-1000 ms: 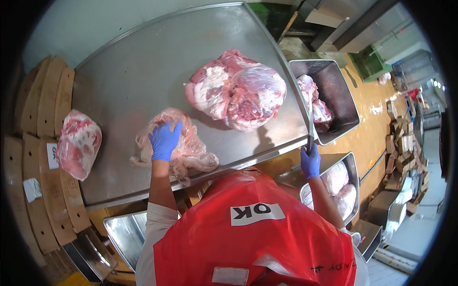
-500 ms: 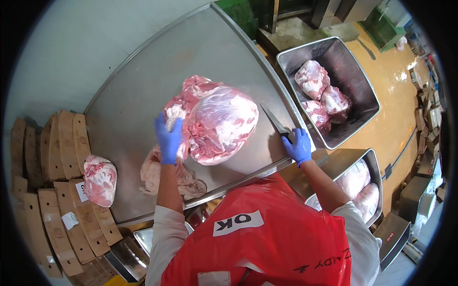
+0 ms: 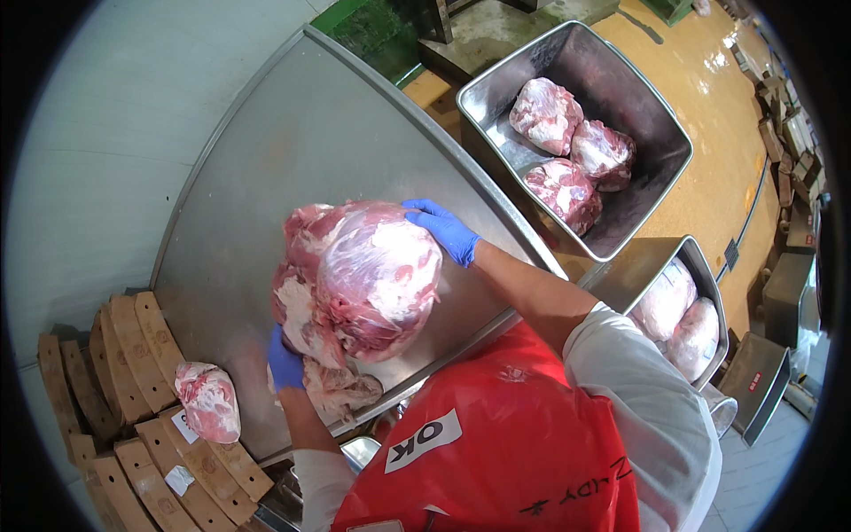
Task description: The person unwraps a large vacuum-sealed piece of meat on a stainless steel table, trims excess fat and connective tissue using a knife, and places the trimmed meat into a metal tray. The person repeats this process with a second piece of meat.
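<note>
Head view: right hand (image 3: 446, 233) lay open on glossy, bulging meat (image 3: 377, 270)! Left hand (image 3: 284, 362) met its ragged edge, grip unclear.

The place looks like a commercial butchery or meat-processing room. A broad, rimmed metal counter (image 3: 257, 160) carries a large raw joint of meat (image 3: 381, 275). To the right of the counter, a deep metal tub (image 3: 643, 106) holds three raw chunks (image 3: 567, 191). Cardboard boxes (image 3: 146, 350) line the counter's left end, and a tan floor (image 3: 700, 97) spreads beyond its right side. The worker at the counter wears a red apron (image 3: 523, 434) and blue gloves (image 3: 450, 236).
</note>
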Demonstrator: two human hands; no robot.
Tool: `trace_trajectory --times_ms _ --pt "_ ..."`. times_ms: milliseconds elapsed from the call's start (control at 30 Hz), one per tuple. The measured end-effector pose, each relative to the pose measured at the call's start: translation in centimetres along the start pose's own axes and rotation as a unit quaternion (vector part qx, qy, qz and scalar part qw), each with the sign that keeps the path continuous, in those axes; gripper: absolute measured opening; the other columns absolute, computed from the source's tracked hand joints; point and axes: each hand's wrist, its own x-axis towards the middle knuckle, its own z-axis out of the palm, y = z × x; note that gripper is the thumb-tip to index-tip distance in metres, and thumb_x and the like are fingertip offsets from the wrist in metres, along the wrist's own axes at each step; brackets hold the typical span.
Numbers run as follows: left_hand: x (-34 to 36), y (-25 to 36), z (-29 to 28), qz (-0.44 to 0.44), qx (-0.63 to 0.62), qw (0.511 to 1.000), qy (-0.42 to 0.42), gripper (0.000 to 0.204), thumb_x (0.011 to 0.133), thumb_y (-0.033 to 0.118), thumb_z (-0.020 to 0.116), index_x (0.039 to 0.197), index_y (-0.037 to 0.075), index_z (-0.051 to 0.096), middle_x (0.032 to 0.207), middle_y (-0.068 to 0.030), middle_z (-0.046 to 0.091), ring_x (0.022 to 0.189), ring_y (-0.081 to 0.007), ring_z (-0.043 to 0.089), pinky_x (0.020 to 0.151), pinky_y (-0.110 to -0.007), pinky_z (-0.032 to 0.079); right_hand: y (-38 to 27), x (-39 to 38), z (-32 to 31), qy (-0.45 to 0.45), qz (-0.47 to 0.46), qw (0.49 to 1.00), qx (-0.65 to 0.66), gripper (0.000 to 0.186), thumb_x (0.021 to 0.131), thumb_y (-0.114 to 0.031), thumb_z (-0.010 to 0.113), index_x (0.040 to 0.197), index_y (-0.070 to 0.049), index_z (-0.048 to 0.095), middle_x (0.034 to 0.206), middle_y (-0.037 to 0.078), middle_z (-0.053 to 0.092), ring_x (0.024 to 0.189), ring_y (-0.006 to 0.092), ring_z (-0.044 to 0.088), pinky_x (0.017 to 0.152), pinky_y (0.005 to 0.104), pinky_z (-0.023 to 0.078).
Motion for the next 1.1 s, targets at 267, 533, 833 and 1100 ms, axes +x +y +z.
trace_trajectory --times_ms 267,533,833,1100 --pt "-5.2 -4.6 9.5 -0.11 -0.252 0.955 -0.113 0.059 0.108 0.043 0.044 0.152 0.004 0.044 0.149 -0.0108 0.054 0.136 -0.0276 0.052 0.118 -0.042 0.04 1.5 2.7 -4.0 -0.156 0.012 0.987 0.038 0.033 0.091 -0.017 0.074 0.121 -0.003 0.068 0.114 0.009 0.072 0.104 0.0136 0.065 0.094 0.0331 0.054" --pt "-5.7 -7.0 14.4 -0.126 -0.268 0.949 -0.112 0.063 0.107 0.047 0.044 0.151 0.002 0.044 0.149 -0.0132 0.054 0.136 -0.0286 0.052 0.118 -0.044 0.039 0.1 1.1 -4.2 -0.162 -0.076 0.975 -0.132 0.023 0.085 -0.009 0.076 0.106 -0.001 0.074 0.1 0.008 0.074 0.09 0.011 0.065 0.08 0.032 0.056" --pt "-5.5 0.4 24.7 -0.09 -0.233 0.947 -0.203 0.069 0.106 0.051 0.044 0.151 -0.001 0.043 0.148 -0.016 0.054 0.137 -0.0298 0.052 0.119 -0.045 0.038 -8.9 -4.5 -6.7 -0.056 -0.135 0.988 -0.055 0.034 0.094 -0.017 0.068 0.12 0.004 0.068 0.112 0.012 0.073 0.101 0.0184 0.069 0.091 0.0351 0.057" --pt "-4.1 9.5 44.8 -0.175 -0.246 0.884 -0.357 0.075 0.105 0.058 0.04 0.15 -0.002 0.044 0.147 -0.0192 0.055 0.134 -0.0337 0.054 0.119 -0.049 0.038 -12.4 -9.2 -20.5 0.103 -0.274 0.936 0.193 0.054 0.108 -0.04 0.043 0.144 0.0 0.05 0.139 0.017 0.06 0.123 0.0307 0.061 0.106 0.0448 0.052"
